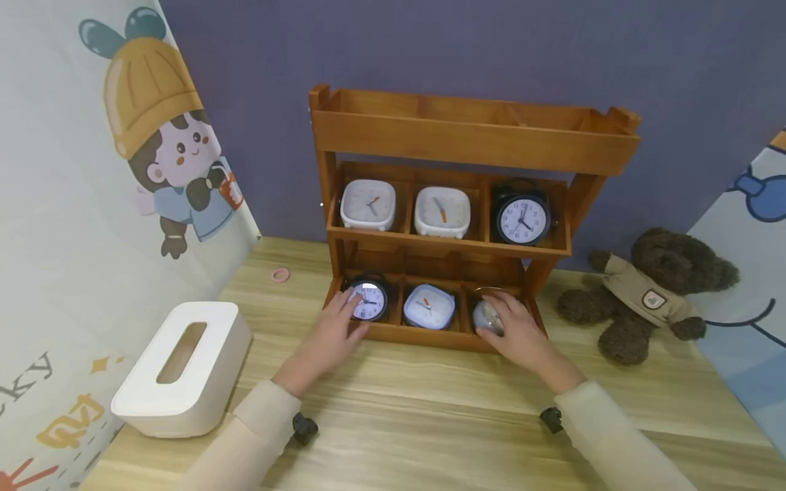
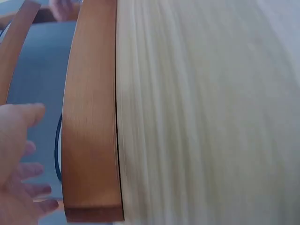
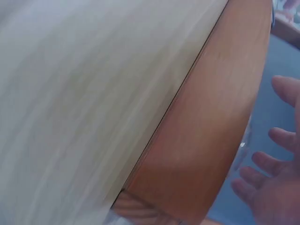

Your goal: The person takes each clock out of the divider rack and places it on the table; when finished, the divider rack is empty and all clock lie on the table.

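A brown wooden three-tier rack point(image 1: 479, 146) holds several small clocks. My left hand point(image 1: 329, 333) is at the lower-left compartment, its fingers over the left side of a round black alarm clock point(image 1: 369, 301). Its fingers are spread in the left wrist view. My right hand point(image 1: 518, 329) reaches over a round silvery object point(image 1: 488, 316) in the lower-right compartment and partly hides it. The right wrist view shows those fingers point(image 3: 269, 164) loosely spread; contact cannot be told. Between the hands sits a light blue clock point(image 1: 429, 307).
Two white clocks, one at left point(image 1: 368, 204) and one in the middle point(image 1: 442, 212), share the middle tier with a black alarm clock point(image 1: 523, 219). A white tissue box point(image 1: 209, 368) and pink ring point(image 1: 280, 275) lie left. A brown teddy bear point(image 1: 638, 286) sits right.
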